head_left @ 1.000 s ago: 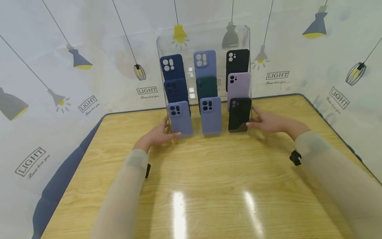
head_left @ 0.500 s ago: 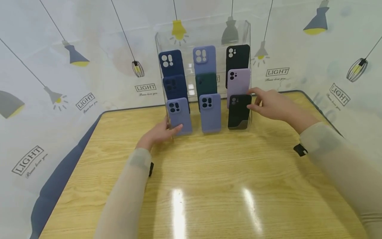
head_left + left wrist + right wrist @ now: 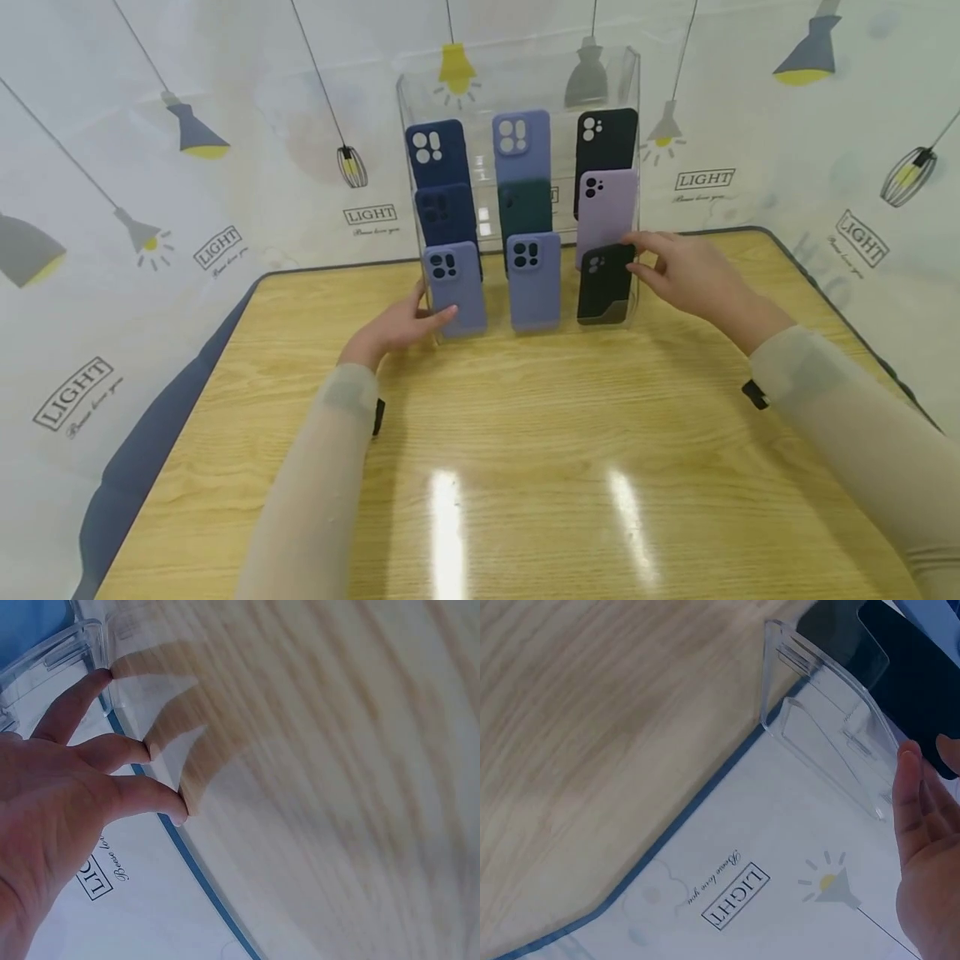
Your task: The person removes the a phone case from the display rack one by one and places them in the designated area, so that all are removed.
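Note:
A clear tiered display stand (image 3: 636, 92) holds phone cases in three columns at the back of the table. My right hand (image 3: 693, 271) pinches the upper right corner of the front-row black phone case (image 3: 603, 283), which leans to the right in its slot. In the right wrist view, thumb and fingers meet at that black case (image 3: 915, 690)'s end. My left hand (image 3: 390, 329) holds the stand's lower left edge, thumb across the front by a periwinkle phone case (image 3: 463, 283). In the left wrist view, its spread fingertips (image 3: 178, 816) rest on the table, one touching the stand (image 3: 94, 637).
A lilac case (image 3: 609, 200) and another black case (image 3: 618, 133) stand behind the held one. Dark blue, green and periwinkle cases fill the other columns. The wooden table (image 3: 525, 433) meets a lamp-printed backdrop (image 3: 285, 208) behind the stand.
My right hand has risen from the stand's lower right side to the front black case's top corner, and that case now tilts to the right. My left hand stays at the stand.

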{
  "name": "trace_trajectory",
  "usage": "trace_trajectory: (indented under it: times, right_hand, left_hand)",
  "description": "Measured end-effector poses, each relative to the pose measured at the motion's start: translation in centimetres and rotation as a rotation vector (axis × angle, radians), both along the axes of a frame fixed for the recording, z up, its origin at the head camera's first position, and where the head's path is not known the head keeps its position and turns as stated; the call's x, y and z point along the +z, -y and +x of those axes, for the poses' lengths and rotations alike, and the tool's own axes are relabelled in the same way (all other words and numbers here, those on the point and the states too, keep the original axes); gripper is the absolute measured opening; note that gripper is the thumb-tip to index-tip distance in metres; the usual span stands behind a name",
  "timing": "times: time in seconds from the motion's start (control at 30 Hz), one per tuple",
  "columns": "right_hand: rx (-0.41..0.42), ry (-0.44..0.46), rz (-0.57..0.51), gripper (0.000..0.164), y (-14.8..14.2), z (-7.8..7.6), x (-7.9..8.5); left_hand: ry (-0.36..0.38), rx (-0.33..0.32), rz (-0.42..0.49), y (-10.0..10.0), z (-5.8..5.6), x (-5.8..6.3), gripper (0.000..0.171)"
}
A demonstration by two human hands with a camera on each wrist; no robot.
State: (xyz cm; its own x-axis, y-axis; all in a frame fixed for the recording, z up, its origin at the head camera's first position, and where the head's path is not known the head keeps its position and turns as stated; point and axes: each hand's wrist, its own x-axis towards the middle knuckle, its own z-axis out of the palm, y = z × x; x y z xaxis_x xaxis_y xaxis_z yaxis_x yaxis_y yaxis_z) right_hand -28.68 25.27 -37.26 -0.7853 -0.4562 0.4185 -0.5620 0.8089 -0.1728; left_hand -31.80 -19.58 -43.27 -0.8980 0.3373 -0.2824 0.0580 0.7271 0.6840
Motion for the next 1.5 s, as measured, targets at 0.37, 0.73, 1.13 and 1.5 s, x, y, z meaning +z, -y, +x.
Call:
trace_trajectory:
  times: [0.37,0.73,1.13,1.5]
  right_hand:
    - [0.071,0.028,-0.091,0.051,1.0,-0.7,-2.1]
    - [0.12,0.006,-0.043,0.06,0.7,-1.1,-2.1]
    - [0.05,0.031,-0.332,0.063,2.4,0.5,1.7]
    - [0.063,0.315,-0.413,0.068,8.4,1.7,2.2]
  left_hand:
    - [0.022,0.024,0.001,-0.4,0.1,0.2,0.115]
    - [0.021,0.021,0.002,-0.4,0.0,0.1,0.117]
    - [0.027,0.015,-0.004,-0.1,0.0,0.3,0.117]
    - [0.034,0.028,-0.011,-0.2,0.2,0.4,0.115]
